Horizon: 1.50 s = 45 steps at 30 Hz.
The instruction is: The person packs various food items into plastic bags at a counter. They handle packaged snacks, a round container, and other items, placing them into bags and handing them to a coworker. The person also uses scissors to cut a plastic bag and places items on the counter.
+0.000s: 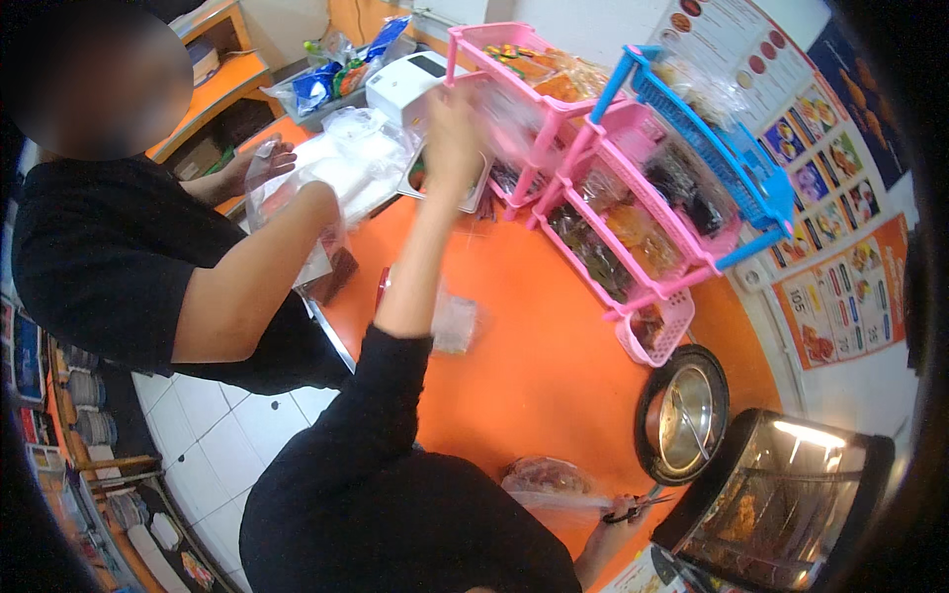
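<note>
My left hand [454, 137] is blurred, reaching over a small metal tray [478, 194] in front of the pink plastic rack [545, 148]. Whether its fingers hold anything is unclear. Low on the right, my right hand [621, 513] grips a pair of dark-handled scissors [652, 501], blades pointing right. Beside it on the orange counter [519, 385] lies a clear plastic bag [549, 476] with dark reddish contents; I cannot tell if the hand also pinches its edge. A blurred clear packet [454, 325] lies near my left forearm, partly covering a red object [383, 285].
A co-worker [104, 274] stands at the left, arms around a clear plastic bag [274, 193]. A white machine [408, 85] stands behind the tray. Rightward are a blue-topped rack [712, 141] of bagged goods, a round metal pot [686, 415] holding utensils and a lit glass display warmer [778, 489].
</note>
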Tool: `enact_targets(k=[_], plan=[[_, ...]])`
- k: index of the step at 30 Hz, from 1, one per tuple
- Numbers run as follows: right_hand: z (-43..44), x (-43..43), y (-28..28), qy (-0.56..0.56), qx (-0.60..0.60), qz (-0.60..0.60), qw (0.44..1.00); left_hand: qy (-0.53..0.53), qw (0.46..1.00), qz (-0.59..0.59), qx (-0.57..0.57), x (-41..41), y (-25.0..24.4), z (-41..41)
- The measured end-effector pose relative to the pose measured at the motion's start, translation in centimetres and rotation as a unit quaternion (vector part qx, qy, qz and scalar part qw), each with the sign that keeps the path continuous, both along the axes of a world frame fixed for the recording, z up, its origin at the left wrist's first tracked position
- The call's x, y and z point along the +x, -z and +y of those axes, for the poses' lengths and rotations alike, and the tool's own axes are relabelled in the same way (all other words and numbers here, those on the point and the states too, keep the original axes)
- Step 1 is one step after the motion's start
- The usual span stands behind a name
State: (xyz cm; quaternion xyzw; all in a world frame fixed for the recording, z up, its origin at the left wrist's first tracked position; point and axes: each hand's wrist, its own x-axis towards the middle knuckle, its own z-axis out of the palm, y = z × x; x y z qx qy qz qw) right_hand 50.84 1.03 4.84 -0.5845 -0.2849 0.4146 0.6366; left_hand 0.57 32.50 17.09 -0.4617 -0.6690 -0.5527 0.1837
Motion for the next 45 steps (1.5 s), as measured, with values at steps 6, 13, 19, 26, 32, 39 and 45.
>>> enact_targets(k=[6, 13, 19, 26, 32, 39, 45], plan=[[4.2, -1.1, -0.9, -0.046, -0.003, -0.014, 0.999, -0.239, 0.932, 0.07, -0.265, -22.9, 4.6, 7.1], [5.2, -2.3, -1.1, -0.045, -0.013, -0.024, 0.999, 0.0, 0.893, -0.059, -0.445, -23.0, 11.8, 8.0], [4.7, -4.4, -3.3, -0.041, 0.024, -0.04, 0.998, 0.128, 0.873, 0.038, -0.468, -10.4, 5.7, 9.3], [7.8, -6.7, -0.2, -0.053, 0.029, 0.117, 0.991, 0.615, 0.569, 0.13, -0.53, 15.8, -5.6, -5.9], [12.3, -6.4, -3.3, -0.16, -0.025, -0.003, 0.987, 0.537, 0.649, 0.181, -0.507, 28.2, 10.8, -14.2], [8.9, 2.5, -8.9, -0.473, -0.069, -0.562, 0.675, 0.717, 0.532, 0.069, -0.445, 25.8, 9.3, -11.5], [10.6, -0.9, -9.3, -0.479, -0.029, -0.635, 0.605, 0.775, 0.482, 0.05, -0.406, 25.8, 9.1, -10.7]])
